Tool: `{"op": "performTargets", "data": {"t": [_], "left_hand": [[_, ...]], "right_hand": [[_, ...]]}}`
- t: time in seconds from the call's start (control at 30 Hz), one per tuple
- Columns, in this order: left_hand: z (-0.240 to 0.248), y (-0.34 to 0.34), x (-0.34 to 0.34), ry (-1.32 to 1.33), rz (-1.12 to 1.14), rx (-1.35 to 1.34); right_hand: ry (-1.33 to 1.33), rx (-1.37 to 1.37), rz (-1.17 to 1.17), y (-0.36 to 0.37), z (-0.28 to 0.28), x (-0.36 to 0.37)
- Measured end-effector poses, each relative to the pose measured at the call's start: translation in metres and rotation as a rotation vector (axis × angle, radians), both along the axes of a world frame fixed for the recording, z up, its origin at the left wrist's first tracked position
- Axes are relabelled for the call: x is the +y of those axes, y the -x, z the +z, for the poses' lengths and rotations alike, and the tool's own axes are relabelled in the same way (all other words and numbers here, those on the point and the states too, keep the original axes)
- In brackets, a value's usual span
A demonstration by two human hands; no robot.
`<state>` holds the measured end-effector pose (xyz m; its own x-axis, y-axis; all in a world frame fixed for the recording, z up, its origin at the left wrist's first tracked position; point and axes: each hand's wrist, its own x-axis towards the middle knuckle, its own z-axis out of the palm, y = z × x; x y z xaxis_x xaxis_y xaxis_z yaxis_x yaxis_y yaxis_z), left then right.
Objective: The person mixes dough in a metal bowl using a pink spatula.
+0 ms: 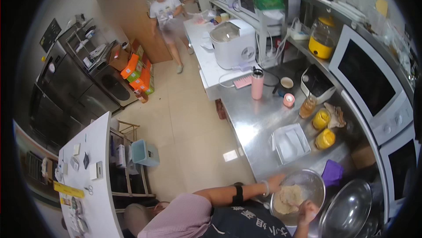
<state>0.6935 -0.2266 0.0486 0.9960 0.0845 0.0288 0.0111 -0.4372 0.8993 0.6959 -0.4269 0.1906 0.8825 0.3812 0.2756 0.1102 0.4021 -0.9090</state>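
Note:
A steel mixing bowl (313, 181) stands at the near edge of the metal counter, with a pale, crumbly dough (288, 197) in it. My left hand (275, 182) grips the bowl's left rim, a light bracelet on its wrist. Over the right side of the bowl, my right hand (308, 211) is closed, knuckles up. Something slim seems to reach from it into the dough, but what it is I cannot make out. Right beside the bowl lies a second, shiny steel bowl (347, 211). A purple piece (332, 173), perhaps a soft mould, is just behind them.
Farther along the counter are a lined white box (291, 143), yellow-filled jars (325, 138), a brown jar (307, 107) and a pink bottle (257, 84). Microwaves (368, 73) line the right side. A person (166, 14) stands at the back. A bin (145, 152) sits by the white table (94, 150).

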Motion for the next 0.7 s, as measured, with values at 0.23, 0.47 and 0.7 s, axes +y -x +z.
{"op": "performTargets", "data": {"t": [0.23,0.47,0.7], "left_hand": [[0.018,-0.005,0.002,-0.059,0.01,0.035],[0.039,0.001,0.005,0.014,-0.057,0.122],[0.074,0.013,0.013,0.106,-0.064,0.242]], "right_hand": [[0.063,-0.012,-0.043,-0.016,-0.011,0.008],[0.213,0.138,-0.229,-0.008,0.001,0.0],[0.613,-0.442,-0.36,-0.014,0.018,0.004]]}}
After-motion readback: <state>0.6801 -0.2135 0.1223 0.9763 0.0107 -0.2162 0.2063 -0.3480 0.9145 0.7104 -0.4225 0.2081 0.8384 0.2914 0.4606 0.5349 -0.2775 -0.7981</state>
